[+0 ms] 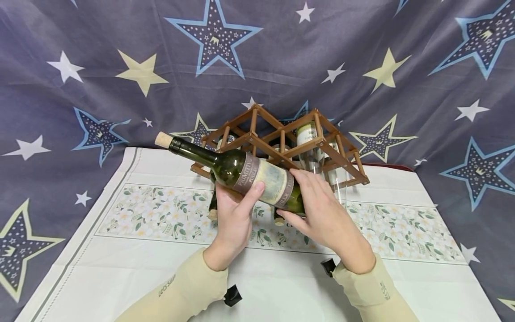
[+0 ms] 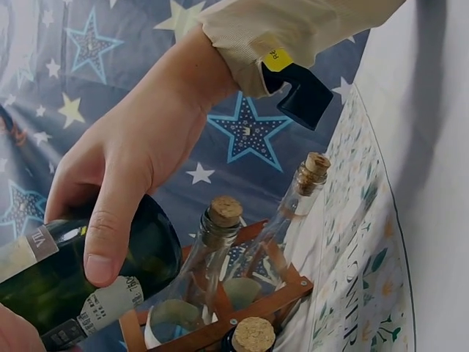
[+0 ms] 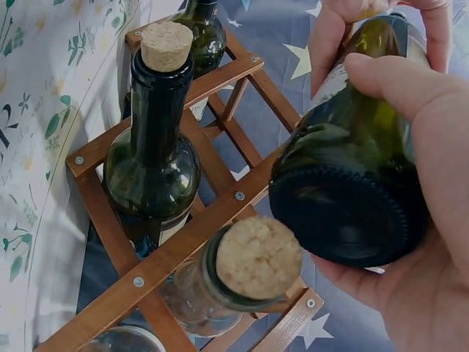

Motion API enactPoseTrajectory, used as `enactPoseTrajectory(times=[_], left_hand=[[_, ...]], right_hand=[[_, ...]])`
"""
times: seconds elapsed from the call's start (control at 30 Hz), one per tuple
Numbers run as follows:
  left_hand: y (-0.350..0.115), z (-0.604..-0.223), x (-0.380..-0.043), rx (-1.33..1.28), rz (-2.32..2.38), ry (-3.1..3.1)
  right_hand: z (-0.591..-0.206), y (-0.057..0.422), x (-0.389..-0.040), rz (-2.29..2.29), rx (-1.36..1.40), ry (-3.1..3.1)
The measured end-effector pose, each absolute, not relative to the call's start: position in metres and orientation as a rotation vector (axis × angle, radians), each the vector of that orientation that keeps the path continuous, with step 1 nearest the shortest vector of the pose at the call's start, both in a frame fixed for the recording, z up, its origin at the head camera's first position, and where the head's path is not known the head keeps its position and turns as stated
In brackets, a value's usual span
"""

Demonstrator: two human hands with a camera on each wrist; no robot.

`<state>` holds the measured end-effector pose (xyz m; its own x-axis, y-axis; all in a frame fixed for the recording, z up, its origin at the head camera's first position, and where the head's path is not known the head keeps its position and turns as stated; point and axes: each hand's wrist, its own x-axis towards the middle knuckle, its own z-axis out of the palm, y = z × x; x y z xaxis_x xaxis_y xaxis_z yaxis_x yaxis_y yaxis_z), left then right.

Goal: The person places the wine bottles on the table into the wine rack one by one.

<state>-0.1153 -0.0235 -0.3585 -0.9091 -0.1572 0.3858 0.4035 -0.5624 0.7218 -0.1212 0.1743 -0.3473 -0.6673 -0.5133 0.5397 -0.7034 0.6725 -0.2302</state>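
Both hands hold a dark green wine bottle (image 1: 231,167) in front of the wooden rack, its neck and cork (image 1: 163,140) pointing left and slightly up. Around the lower body from below curls my left hand (image 1: 235,214), its thumb across the picture label (image 1: 271,176). My right hand (image 1: 322,208) grips the bottle near its base. The right wrist view shows the bottle's round bottom (image 3: 348,213) beside the right palm. A barcode label (image 2: 110,302) is visible in the left wrist view.
Behind stands the wooden wine rack (image 1: 287,152) with several corked bottles, including a green bottle (image 3: 150,176) and clear bottles (image 2: 209,257). A white tablecloth (image 1: 277,286) with a floral band covers the table. A starry curtain (image 1: 306,58) hangs at the back.
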Motion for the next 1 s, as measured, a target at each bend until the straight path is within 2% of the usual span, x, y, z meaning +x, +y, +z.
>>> enactPoseTrajectory(times=[0.5, 1.0], left_hand=[[-0.031, -0.356, -0.115, -0.479, -2.479, -1.346], [-0.052, -0.359, -0.115, -0.43, -2.427, -1.571]], right_hand=[[-0.347, 0.179, -0.125, 0.58, 0.97, -2.308], [-0.346, 0.19, -0.127, 0.513, 0.968, -2.232]])
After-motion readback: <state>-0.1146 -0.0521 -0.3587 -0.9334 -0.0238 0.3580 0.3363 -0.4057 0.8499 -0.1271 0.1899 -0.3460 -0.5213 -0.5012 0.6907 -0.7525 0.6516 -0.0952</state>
